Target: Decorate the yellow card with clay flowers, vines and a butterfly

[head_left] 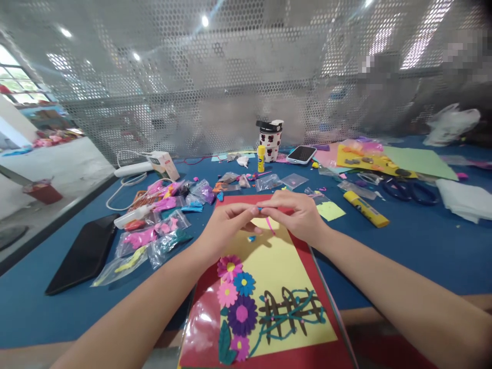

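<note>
My left hand [230, 225] and my right hand [294, 212] meet above the upper part of a yellow sheet [277, 261] on a red backing [203, 312]. Between their thumbs and fingertips they pinch a small blue piece [260, 208]. Below them on the sheet lie a little blue and white bit [251, 239] and a thin pink strip [270, 226]. Clay flowers in pink, blue and purple [242, 313] run down the sheet's left side. A brown fence with teal vines [290, 313] fills the lower right.
Bags of coloured clay [148, 236] and a black tablet [84, 253] lie on the left. Behind stand a glue stick [261, 159] and a patterned cup [273, 141], beside a phone [302, 155]. To the right are a yellow tube [366, 209], scissors [409, 190] and white tissues [463, 199].
</note>
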`<action>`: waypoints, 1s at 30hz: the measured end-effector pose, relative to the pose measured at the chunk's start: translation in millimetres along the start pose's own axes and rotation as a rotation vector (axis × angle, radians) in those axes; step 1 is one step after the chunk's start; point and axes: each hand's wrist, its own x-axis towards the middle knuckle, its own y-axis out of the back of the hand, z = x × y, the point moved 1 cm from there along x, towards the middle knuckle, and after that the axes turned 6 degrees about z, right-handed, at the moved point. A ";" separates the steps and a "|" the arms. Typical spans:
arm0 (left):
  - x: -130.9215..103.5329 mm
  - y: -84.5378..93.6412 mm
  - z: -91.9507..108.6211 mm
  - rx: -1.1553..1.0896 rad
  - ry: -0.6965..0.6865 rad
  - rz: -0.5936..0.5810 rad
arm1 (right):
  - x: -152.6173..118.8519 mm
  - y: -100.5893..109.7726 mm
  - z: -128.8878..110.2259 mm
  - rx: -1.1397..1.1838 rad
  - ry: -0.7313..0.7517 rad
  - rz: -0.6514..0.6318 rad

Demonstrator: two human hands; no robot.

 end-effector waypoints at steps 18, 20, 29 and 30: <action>-2.7 -1.2 3.9 0.013 0.022 0.074 | 2.1 -4.4 -3.3 -0.016 -0.073 -0.001; -3.0 -1.4 4.7 0.018 0.018 0.084 | 1.5 -4.9 -2.9 -0.068 -0.037 -0.015; -5.2 -3.3 6.8 0.044 0.033 0.065 | 2.1 -4.1 -5.0 -0.095 -0.026 0.002; -5.4 -3.5 6.3 0.043 0.036 0.059 | 2.4 -3.7 -5.5 -0.090 -0.028 -0.010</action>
